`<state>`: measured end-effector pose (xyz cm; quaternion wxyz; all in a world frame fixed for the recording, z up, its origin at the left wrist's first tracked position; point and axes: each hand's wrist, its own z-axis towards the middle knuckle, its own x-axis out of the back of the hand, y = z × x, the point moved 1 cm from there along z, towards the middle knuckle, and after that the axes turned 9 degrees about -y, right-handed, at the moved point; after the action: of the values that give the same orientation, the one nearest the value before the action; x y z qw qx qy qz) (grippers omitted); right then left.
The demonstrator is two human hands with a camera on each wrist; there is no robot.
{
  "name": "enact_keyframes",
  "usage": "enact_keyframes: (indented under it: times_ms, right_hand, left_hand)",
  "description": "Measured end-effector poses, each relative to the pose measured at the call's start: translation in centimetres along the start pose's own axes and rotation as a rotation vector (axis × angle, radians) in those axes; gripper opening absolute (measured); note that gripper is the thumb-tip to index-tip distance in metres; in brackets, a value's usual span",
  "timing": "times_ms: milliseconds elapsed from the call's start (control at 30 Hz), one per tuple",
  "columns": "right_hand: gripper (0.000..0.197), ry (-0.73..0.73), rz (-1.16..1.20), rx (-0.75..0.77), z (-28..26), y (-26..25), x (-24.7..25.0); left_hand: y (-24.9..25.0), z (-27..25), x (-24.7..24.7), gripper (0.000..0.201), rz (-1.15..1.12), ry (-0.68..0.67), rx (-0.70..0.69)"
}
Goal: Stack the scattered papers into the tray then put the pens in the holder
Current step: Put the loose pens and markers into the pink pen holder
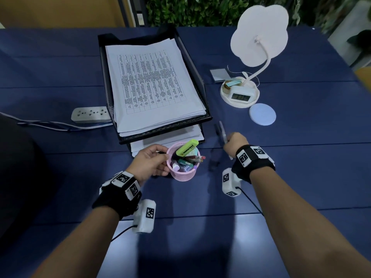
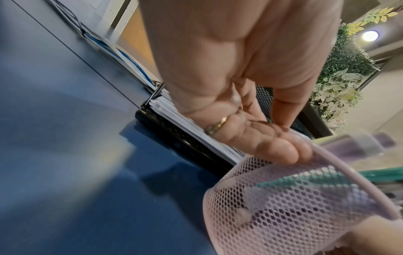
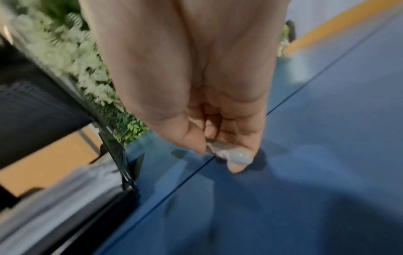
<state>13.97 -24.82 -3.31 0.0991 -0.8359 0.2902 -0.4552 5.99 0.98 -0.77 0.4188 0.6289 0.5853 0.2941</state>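
Note:
A black mesh two-tier tray (image 1: 166, 128) holds a stack of printed papers (image 1: 148, 81) on its top tier, and more sheets (image 1: 170, 137) lie in the tier below. In front of it a pink mesh pen holder (image 1: 183, 169) stands on the blue table with a yellow-green highlighter (image 1: 187, 147) and several pens inside. My left hand (image 1: 163, 164) grips the holder's left side. In the left wrist view my fingertips (image 2: 272, 150) sit on the rim of the holder (image 2: 294, 207). My right hand (image 1: 228, 140), right of the tray's front corner, pinches a grey pen (image 1: 222, 131) just above the table. The right wrist view shows the pen (image 3: 231, 151) between thumb and fingers, blurred.
A white power strip (image 1: 91, 115) with cables lies left of the tray. At the right stand a white cloud-shaped desk lamp (image 1: 259, 35) with a clock (image 1: 240, 95) in its base, a round pale-blue coaster (image 1: 262, 116) and a grey card (image 1: 219, 74). A plant wall runs behind the table.

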Motion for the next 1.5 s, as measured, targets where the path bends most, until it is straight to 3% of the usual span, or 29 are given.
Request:
enact_keyframes:
  times_ms: [200, 367, 600, 800, 967, 1167, 1300, 1400, 1500]
  right_hand:
    - [0.015, 0.031, 0.517, 0.043, -3.6, 1.2, 0.1]
    - [0.010, -0.076, 0.710, 0.243, -8.9, -0.2, 1.7]
    - [0.026, -0.143, 0.485, 0.421, -12.2, -1.6, 2.3]
    - [0.019, -0.057, 0.197, 0.438, -13.4, -2.8, 2.5]
    - [0.014, -0.020, 0.195, 0.454, -14.0, -4.2, 2.6]
    - [0.020, 0.039, 0.375, 0.583, -13.6, -6.4, 0.2]
    - [0.037, 0.061, 0.047, 0.662, -13.9, -7.4, -2.4]
    - [0.041, 0.001, -0.224, 0.709, -13.8, -7.6, -3.9]
    - [0.056, -0.182, -0.207, 0.599, -13.3, -6.7, -4.6]
  left_hand:
    - [-0.4, -1.2, -0.9, 0.016, -0.004, -0.015, -0.004]
    - [-0.8, -2.2, -1.1, 0.013, 0.017, -0.009, -0.001]
    - [-1.1, -3.3, -0.7, 0.009, 0.020, 0.014, 0.003]
    - [-1.4, -4.4, 0.0, 0.006, 0.024, 0.008, -0.003]
    - [-1.6, -4.9, 0.6, 0.007, 0.023, 0.014, -0.010]
    - [-1.5, -4.9, 0.8, 0.008, 0.015, 0.014, -0.003]
    - [-1.3, -4.7, 0.8, 0.004, 0.002, -0.010, -0.009]
    - [-1.2, -4.7, 1.2, 0.016, 0.017, -0.037, -0.008]
    - [-1.2, -4.9, 1.7, 0.039, 0.097, -0.142, -0.009]
